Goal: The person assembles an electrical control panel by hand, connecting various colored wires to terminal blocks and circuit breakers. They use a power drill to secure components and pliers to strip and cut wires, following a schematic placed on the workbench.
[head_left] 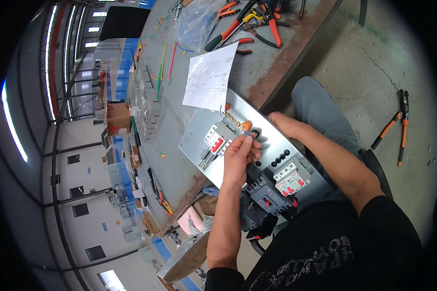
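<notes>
Fingers (251, 151) of the left hand (239, 157) are drawn in tight, thumb against forefinger, apparently nipping a small blue piece (249, 134), too small to make out clearly. It sits right over the metal panel (192, 139), beside the orange knob (247, 126) and the row of brass fittings (233, 119); a fingertip pinch looks the sensible choice in such a crowded spot.

Over to the right hand (285, 125): it's at the panel's near edge, fingers mostly hidden, so I can't tell how far they curl or whether they grip. My guess is that it's steadying, since the panel slants off the counter (177, 104) toward the lap, bringing everything within reach.

One white breaker (217, 139) stands left of the pinching hand, another breaker (292, 178) to its right, next to the dark grey breaker (268, 199). A paper sheet (209, 80) lies at the panel's far end, handy for reading, presumably. And the pliers (272, 29) rest beyond, out of the way.
</notes>
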{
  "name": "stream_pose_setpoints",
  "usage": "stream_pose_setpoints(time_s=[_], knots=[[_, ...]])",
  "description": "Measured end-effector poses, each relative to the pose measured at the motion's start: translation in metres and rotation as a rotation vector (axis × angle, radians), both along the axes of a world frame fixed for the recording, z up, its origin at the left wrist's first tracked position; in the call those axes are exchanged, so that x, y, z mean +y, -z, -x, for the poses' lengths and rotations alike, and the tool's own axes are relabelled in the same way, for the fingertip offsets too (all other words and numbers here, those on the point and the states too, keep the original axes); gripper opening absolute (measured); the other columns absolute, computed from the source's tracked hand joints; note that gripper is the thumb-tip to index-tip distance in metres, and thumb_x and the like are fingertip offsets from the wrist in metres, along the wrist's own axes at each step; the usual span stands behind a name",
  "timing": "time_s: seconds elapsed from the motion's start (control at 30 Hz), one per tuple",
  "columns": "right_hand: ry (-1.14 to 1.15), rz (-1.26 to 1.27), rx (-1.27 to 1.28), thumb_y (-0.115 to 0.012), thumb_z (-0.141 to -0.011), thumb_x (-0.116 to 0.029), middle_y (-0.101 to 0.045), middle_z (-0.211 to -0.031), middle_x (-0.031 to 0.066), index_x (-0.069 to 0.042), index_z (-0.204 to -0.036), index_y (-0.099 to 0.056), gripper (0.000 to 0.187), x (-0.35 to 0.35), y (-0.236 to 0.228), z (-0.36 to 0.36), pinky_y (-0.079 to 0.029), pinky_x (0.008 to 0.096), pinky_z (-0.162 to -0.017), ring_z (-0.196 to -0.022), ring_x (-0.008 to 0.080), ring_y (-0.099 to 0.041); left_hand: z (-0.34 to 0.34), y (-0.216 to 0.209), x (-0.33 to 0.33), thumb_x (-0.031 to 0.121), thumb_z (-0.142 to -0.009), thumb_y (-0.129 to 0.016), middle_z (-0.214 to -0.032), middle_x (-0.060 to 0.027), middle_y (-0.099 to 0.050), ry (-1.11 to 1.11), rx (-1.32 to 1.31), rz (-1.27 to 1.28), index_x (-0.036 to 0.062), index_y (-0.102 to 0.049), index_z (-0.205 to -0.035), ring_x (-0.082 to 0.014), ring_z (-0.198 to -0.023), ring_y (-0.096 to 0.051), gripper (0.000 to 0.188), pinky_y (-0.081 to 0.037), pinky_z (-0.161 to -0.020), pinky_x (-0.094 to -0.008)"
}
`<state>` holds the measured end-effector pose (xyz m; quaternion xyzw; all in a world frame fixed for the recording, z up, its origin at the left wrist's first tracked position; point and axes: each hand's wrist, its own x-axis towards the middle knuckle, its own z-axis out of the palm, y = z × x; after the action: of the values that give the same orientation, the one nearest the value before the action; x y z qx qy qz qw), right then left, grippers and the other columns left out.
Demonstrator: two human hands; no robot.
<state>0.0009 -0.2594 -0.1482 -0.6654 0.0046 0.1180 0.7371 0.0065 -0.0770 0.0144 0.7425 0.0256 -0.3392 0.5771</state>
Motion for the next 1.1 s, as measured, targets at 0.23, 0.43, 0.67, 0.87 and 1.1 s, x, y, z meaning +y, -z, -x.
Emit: stream_pose_setpoints(time_s=[0.23,0.43,0.67,0.87,1.1], knots=[[0.015,-0.015,-0.111,-0.063,-0.088,-0.008,-0.079,-0.097,0.0148,0.004,-0.100,-0.077,0.022,0.000,-0.005,0.002,-0.056,0.0377,-0.078,-0.087,0.0166,-0.071,0.002,0.008,0.001,0.029,-0.113,-0.058,-0.089,-0.0028,-0.071,-0.070,-0.043,-0.016,0.0052,-0.070,-0.112,-0.0127,-0.075,-0.067,0.027,-0.053,-0.069,-0.0281],[0.035,0.057,-0.195,-0.064,-0.090,-0.006,-0.079,-0.103,0.0165,0.004,-0.107,-0.076,0.023,0.001,-0.004,0.001,-0.057,0.0377,-0.082,-0.090,0.0197,-0.072,0.002,0.001,-0.005,0.032,-0.113,-0.058,-0.079,-0.0010,-0.063,-0.120,0.052,-0.081,0.0063,-0.067,-0.106,-0.0153,-0.069,-0.065,0.028,-0.052,-0.068,-0.0293],[0.023,-0.042,-0.098,-0.063,-0.091,-0.005,-0.080,-0.104,0.0162,0.003,-0.110,-0.077,0.024,-0.003,-0.012,-0.001,-0.058,0.0371,-0.083,-0.091,0.0197,-0.073,-0.001,0.000,-0.002,0.035,-0.113,-0.058,-0.079,-0.0001,-0.062,-0.061,0.064,-0.014,0.0058,-0.068,-0.114,-0.0151,-0.075,-0.066,0.031,-0.053,-0.073,-0.0296],[-0.023,0.031,-0.115,-0.060,-0.094,-0.007,-0.079,-0.103,0.0153,0.002,-0.110,-0.077,0.025,-0.008,-0.016,0.004,-0.057,0.0366,-0.082,-0.090,0.0190,-0.073,0.001,0.002,0.003,0.032,-0.113,-0.057,-0.082,0.0006,-0.063,-0.032,0.056,-0.023,0.0036,-0.070,-0.123,-0.0140,-0.080,-0.067,0.032,-0.053,-0.078,-0.0291],[-0.019,-0.023,-0.045,-0.057,-0.095,-0.009,-0.078,-0.102,0.0165,0.004,-0.107,-0.076,0.026,-0.005,-0.012,0.002,-0.057,0.0371,-0.080,-0.086,0.0191,-0.072,-0.001,-0.003,-0.002,0.033,-0.112,-0.058,-0.069,0.0038,-0.048,-0.023,0.113,-0.119,0.0052,-0.070,-0.117,-0.0144,-0.071,-0.062,0.030,-0.049,-0.071,-0.0286]])
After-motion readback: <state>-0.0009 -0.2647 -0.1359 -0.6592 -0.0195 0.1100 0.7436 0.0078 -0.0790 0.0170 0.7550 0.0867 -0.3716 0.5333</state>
